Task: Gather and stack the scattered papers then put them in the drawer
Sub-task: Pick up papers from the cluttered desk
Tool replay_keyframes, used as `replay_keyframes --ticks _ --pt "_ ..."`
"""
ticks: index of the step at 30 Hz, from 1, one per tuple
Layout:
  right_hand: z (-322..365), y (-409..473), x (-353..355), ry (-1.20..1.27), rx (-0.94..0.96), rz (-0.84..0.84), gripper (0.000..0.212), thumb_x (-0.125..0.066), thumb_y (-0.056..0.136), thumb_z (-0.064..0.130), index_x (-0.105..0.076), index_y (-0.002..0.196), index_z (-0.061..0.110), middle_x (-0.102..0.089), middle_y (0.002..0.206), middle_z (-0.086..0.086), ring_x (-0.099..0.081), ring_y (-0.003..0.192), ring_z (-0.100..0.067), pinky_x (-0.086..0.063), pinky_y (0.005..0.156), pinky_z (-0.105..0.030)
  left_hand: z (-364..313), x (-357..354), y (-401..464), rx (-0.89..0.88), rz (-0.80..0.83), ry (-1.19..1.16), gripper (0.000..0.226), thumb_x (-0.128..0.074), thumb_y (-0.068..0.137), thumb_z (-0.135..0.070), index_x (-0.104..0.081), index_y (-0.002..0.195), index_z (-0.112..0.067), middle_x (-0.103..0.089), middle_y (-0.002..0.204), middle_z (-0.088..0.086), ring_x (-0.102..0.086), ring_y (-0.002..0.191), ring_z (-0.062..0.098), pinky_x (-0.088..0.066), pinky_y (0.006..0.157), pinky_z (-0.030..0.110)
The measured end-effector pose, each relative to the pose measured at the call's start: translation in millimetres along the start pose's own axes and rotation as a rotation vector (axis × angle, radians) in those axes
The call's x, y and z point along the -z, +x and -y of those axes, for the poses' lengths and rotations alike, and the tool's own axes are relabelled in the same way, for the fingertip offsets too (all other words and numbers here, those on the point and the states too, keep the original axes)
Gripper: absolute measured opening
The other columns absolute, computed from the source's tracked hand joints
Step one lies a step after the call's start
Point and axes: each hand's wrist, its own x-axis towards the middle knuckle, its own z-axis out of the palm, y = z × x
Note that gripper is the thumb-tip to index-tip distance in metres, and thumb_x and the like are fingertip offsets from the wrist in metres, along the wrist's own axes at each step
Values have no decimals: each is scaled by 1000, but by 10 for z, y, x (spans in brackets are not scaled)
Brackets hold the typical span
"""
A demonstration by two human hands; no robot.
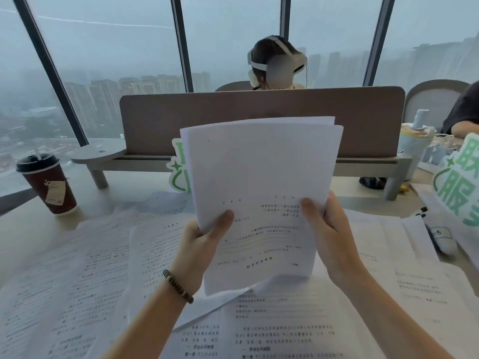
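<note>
I hold a small stack of white printed papers (259, 177) upright above the desk, its sheets a little out of line at the top edge. My left hand (204, 242), with a bead bracelet on the wrist, grips the stack's left edge. My right hand (329, 229) grips its right edge, thumb on the front. More printed sheets (90, 275) lie scattered flat across the desk on the left, under my arms (272, 320), and to the right (404, 268). No drawer is in view.
A dark red paper cup with a black lid (48, 185) stands at the left on the desk. A brown divider panel (207, 117) crosses the back, with a person behind it. A green-and-white sign (461, 182) and a pale cup (414, 141) are at the right.
</note>
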Motion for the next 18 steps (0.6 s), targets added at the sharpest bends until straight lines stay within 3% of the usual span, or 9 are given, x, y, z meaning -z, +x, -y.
replay_keyframes --ticks 4,9,15,18 --pt "-85 -38 6 -38 -51 10 14 -54 102 31 -56 107 18 -69 105 -4 -67 98 -21 -54 86 -53 62 3 -21 5 -27 -45 13 -63 90 -16 -74 96 -11 -77 94 4 -74 88 20 -59 70 31" --pt "-112 -199 -37 -83 -40 67 17 -49 104 31 -57 118 35 -69 110 19 -64 105 -4 -53 91 -40 196 66 -117 36 5 -15 24 -66 87 -27 -73 103 -12 -76 101 7 -71 98 26 -57 86 44" --pt "-108 -296 -79 -116 -25 50 12 -47 105 29 -53 112 36 -69 103 19 -66 100 -9 -55 82 -37 206 79 -140 -34 0 122 17 -64 90 -31 -73 94 -16 -77 87 -2 -72 87 19 -59 71 31" --pt "-87 -339 -106 -133 -23 36 15 -46 105 19 -52 109 33 -68 107 13 -66 99 -11 -55 82 -37 140 132 -150 -53 -13 169 20 -63 91 -35 -72 94 -17 -76 93 2 -71 90 21 -59 79 37"
